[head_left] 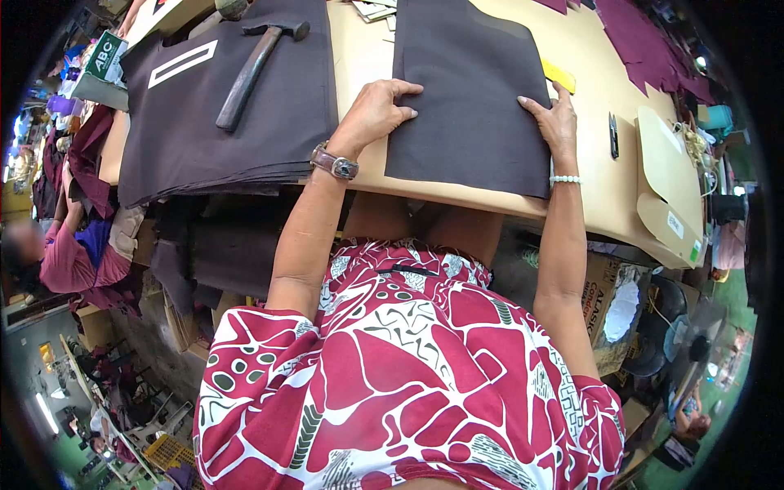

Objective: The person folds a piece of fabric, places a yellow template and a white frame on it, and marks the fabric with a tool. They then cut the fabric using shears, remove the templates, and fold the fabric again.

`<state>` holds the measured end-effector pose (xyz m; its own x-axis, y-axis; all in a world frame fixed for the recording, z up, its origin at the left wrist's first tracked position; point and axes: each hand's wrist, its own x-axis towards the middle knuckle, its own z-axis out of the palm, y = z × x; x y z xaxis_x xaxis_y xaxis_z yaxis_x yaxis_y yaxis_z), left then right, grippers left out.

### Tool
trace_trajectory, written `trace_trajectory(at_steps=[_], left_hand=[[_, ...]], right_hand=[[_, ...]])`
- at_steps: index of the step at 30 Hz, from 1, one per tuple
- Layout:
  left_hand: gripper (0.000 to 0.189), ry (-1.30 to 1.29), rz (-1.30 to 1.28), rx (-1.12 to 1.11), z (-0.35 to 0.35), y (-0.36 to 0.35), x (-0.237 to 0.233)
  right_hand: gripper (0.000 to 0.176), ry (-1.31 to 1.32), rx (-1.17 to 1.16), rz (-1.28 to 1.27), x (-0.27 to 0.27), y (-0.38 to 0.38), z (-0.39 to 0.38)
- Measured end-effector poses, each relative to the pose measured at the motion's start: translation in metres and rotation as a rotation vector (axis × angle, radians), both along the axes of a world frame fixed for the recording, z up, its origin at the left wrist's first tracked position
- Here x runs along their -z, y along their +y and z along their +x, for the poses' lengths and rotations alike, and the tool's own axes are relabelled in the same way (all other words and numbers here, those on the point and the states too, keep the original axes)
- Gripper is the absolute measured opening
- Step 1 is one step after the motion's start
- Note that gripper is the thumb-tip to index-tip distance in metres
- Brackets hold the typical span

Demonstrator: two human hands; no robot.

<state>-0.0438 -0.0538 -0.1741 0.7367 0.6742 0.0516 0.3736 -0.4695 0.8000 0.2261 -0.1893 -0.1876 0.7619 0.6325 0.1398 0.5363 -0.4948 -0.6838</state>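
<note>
A dark cloth panel (474,106) lies flat on the tan table, its lower edge near the table's front edge. My left hand (382,113) touches the panel's left edge, thumb and forefinger apart. At the right edge, my right hand (555,118) rests with its thumb on the cloth and its fingers spread near a yellow piece (559,75). To the left is a stack of dark cloth (188,147) with a hammer (260,72) and a white rectangular frame (183,64) on top.
Small scissors (613,135) and a cardboard folder (665,188) lie at the right of the table (600,184). Maroon cloth (653,45) is at the back right. Another person (77,253) sits at the left, beyond the stack. A box (104,59) stands at the back left.
</note>
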Motion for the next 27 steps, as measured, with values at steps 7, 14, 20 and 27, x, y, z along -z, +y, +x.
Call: trace_trajectory(at_steps=[7, 14, 20, 27], left_hand=[[0.039, -0.038, -0.005, 0.011, 0.001, 0.005, 0.005], [0.038, -0.022, -0.001, -0.012, 0.000, 0.000, 0.000], [0.037, -0.041, 0.027, -0.010, 0.000, 0.000, 0.005], [0.047, 0.088, 0.621, -0.127, 0.014, -0.021, 0.002]], right_hand=[[0.084, -0.023, 0.010, -0.029, -0.011, -0.001, -0.009], [0.085, -0.008, 0.013, -0.049, -0.011, 0.000, -0.010], [0.086, -0.034, 0.001, -0.048, -0.005, 0.001, -0.002], [0.082, -0.174, 0.022, -0.089, 0.004, 0.001, 0.001]])
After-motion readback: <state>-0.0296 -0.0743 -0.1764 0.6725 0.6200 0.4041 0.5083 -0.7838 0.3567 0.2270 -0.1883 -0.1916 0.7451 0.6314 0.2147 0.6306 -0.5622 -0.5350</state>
